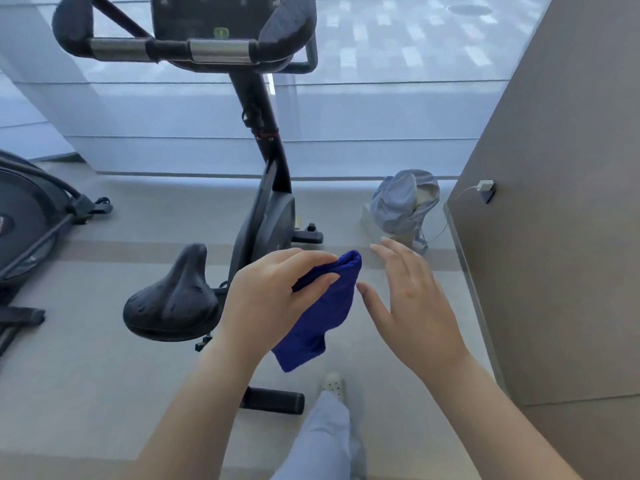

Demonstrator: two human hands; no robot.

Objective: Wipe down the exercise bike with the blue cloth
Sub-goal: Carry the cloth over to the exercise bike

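From the head camera, the left hand point(273, 299) is held in front of the body and grips the blue cloth point(325, 313): the thumb and curled fingers are clamped on its bunched upper part, and the rest hangs loose below the hand, clear of the floor point(104, 375). The right hand point(412, 303) is just beside the cloth on its right, palm down, fingers straight and spread, holding nothing. Its thumb tip lies very near the cloth's edge, and whether the two touch cannot be told.

The exercise bike point(266, 209) stands ahead and to the left of the hands. Its black saddle point(173, 303) is just left of the left hand, apart from the cloth. The dark post rises from the body to the handlebar point(173, 46), which has padded grips and metal sections, with the console point(214, 12) above it at the top edge. The rear foot bar point(277, 400) lies on the floor below the cloth.

Part of another fitness machine point(27, 216) shows at the left edge. A crumpled grey garment point(401, 202) rests on a pale box near the brown wall panel point(554, 202), where a white charger point(485, 185) is plugged in. Below the hands are a pale trouser leg point(322, 438) and a light perforated shoe point(332, 384)
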